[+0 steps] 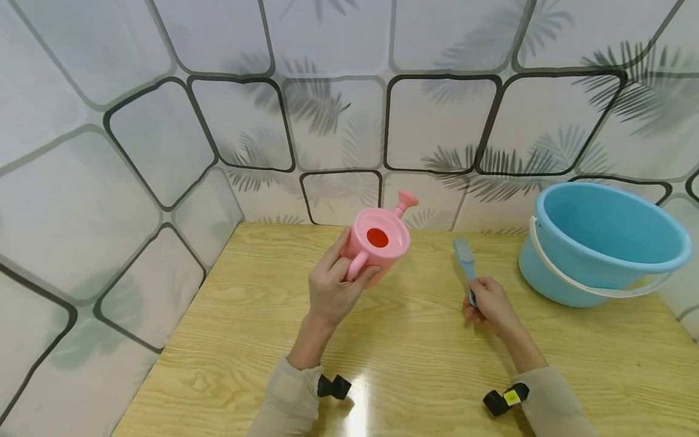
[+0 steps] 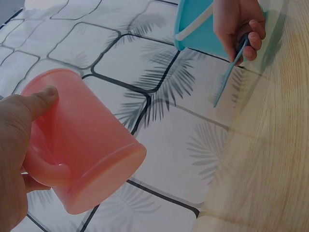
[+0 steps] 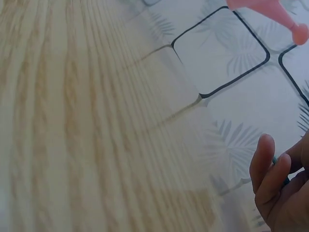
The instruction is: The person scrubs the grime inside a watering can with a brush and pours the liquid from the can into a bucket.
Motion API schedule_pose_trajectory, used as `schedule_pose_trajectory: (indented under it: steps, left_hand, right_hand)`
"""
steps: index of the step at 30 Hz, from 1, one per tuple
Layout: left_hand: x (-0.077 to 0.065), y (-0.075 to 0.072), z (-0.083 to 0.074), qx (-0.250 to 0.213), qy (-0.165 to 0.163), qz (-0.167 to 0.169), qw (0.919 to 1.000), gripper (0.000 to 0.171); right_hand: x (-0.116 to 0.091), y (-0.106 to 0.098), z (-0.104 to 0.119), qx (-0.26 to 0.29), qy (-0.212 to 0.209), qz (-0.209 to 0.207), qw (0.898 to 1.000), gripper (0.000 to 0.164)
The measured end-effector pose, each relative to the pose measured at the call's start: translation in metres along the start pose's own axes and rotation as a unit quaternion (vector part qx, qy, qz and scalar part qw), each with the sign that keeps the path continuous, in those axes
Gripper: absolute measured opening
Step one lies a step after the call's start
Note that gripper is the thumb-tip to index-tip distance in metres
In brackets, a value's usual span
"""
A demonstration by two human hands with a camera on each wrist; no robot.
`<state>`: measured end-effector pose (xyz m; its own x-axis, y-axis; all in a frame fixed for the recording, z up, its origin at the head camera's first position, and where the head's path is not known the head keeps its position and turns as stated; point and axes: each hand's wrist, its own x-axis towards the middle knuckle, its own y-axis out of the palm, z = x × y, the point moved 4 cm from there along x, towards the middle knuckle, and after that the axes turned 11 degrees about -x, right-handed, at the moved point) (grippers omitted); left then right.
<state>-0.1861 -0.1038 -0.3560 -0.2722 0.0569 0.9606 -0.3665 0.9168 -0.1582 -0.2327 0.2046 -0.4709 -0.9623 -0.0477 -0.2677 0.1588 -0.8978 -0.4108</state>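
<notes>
In the head view my left hand grips a pink watering can by its handle, thumb and fingers against the body. The can is raised over the table, its round red opening facing me and its spout pointing to the far right. The left wrist view shows the can's side and base, with my thumb pressed on the wall. My right hand holds a blue brush by the handle, its bristled head pointing away from me. Most of the brush is hidden by my fingers in the right wrist view.
A light blue bucket with a white handle stands on the wooden table to the right of my right hand. A wall covering with dark outlines and leaf prints rises behind the table and on its left.
</notes>
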Motion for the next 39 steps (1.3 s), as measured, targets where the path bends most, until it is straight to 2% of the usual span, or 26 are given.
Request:
schedule_pose_trajectory:
  steps: [8, 13, 22, 25, 29, 33, 39]
  left_hand:
    - [0.0, 0.0, 0.001, -0.002, -0.005, 0.002, 1.0, 0.045]
    - [0.0, 0.001, 0.001, 0.001, -0.004, 0.004, 1.0, 0.045]
    - [0.0, 0.002, 0.001, 0.0, -0.004, 0.009, 0.9999, 0.044]
    - [-0.001, 0.002, 0.001, 0.0, -0.004, 0.011, 0.9999, 0.044]
    - [-0.001, 0.002, 0.002, 0.004, -0.003, 0.01, 0.9999, 0.045]
    - [-0.001, 0.001, 0.002, 0.005, -0.003, 0.009, 0.9999, 0.045]
    - [-0.001, 0.001, 0.002, 0.003, -0.002, 0.01, 0.9999, 0.044]
  right_hand:
    - [0.01, -0.004, -0.011, -0.032, 0.015, 0.005, 0.999, 0.035]
    - [0.013, -0.004, -0.017, -0.035, 0.027, 0.013, 0.999, 0.035]
    - [0.015, -0.004, -0.024, -0.031, 0.051, 0.022, 0.998, 0.047]
    - [0.014, -0.005, -0.023, -0.038, 0.05, 0.014, 0.998, 0.043]
    - [0.013, -0.005, -0.019, -0.076, 0.036, -0.004, 0.996, 0.032]
    - [0.013, -0.007, -0.015, -0.128, 0.011, -0.033, 0.991, 0.03]
    - [0.011, -0.008, -0.009, -0.215, -0.011, -0.075, 0.974, 0.026]
